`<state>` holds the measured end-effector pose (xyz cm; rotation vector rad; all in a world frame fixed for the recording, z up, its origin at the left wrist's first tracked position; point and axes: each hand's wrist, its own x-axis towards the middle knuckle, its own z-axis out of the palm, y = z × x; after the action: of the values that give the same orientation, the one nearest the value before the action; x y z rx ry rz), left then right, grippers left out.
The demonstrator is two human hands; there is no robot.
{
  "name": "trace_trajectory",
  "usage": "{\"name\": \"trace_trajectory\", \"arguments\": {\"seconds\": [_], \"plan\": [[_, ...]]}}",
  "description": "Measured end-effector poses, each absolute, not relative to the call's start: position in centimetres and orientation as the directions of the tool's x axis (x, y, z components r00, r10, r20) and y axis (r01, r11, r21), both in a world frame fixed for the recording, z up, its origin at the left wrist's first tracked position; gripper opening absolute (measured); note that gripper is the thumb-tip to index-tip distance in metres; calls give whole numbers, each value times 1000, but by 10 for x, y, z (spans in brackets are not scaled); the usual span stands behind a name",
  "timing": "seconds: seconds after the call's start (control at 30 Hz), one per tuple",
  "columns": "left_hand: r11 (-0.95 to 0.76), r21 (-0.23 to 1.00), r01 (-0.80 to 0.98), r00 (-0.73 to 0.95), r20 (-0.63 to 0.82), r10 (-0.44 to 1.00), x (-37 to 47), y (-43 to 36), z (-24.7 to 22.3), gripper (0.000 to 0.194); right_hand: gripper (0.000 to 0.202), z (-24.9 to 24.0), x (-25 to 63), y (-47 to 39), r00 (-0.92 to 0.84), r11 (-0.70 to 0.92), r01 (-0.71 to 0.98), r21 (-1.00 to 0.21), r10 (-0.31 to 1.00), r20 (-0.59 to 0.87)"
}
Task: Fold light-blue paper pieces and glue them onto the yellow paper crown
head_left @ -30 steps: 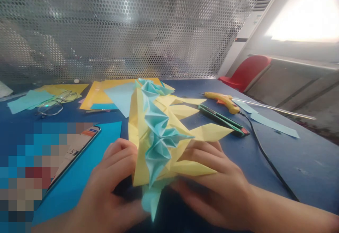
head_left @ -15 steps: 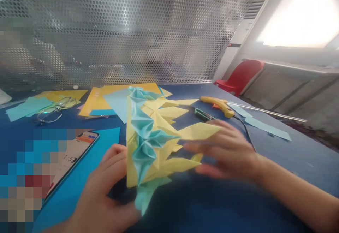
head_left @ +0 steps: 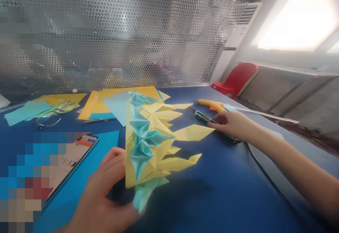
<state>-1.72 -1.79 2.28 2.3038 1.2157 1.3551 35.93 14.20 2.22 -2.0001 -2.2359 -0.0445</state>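
My left hand point(head_left: 103, 190) holds a yellow paper base from its left side, thumb below and fingers behind it. This paper decoration point(head_left: 159, 155) stands tilted, with folded teal star shapes along its face and pale yellow pointed petals reaching right. A teal folded piece point(head_left: 144, 194) hangs at its lower edge by my thumb. Off to the right, my right hand point(head_left: 231, 123) has its fingers closed around a dark green utility knife point(head_left: 202, 115) on the table. Right behind that hand lies a yellow hot glue gun point(head_left: 209, 103), its handle partly hidden.
A phone point(head_left: 76, 155) lies on blue paper point(head_left: 106, 144) at left. Glasses point(head_left: 50, 118) rest by teal sheets point(head_left: 25, 112). Yellow sheets point(head_left: 92, 102) lie at the back before a perforated metal screen point(head_left: 119, 49). A black cord point(head_left: 267, 176) crosses the table; a red chair point(head_left: 242, 77) stands beyond.
My right hand has left the yellow petals, moved right and away, and closed on the utility knife. My left hand keeps its hold on the paper decoration.
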Motion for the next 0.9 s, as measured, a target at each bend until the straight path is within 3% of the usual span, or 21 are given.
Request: {"name": "trace_trajectory", "arguments": {"seconds": [0.1, 0.3, 0.77, 0.9], "plan": [[-631, 504, 590, 291, 595, 749, -20, -19, 22, 39, 27, 18, 379, 149, -54, 58, 998, -27, 990, 128], [-637, 566, 523, 262, 605, 752, -20, -21, 14, 25, 25, 11, 405, 163, -74, 71, 997, 17, 964, 254], [-690, 564, 454, 258, 658, 708, -19, -22, 18, 14, 25, 11, 386, 174, -93, 113, 993, -30, 916, 391], [-654, 648, 391, 235, 616, 751, -19, -23, 18, 13, 27, 14, 376, 163, -95, 123, 992, -30, 877, 471]]}}
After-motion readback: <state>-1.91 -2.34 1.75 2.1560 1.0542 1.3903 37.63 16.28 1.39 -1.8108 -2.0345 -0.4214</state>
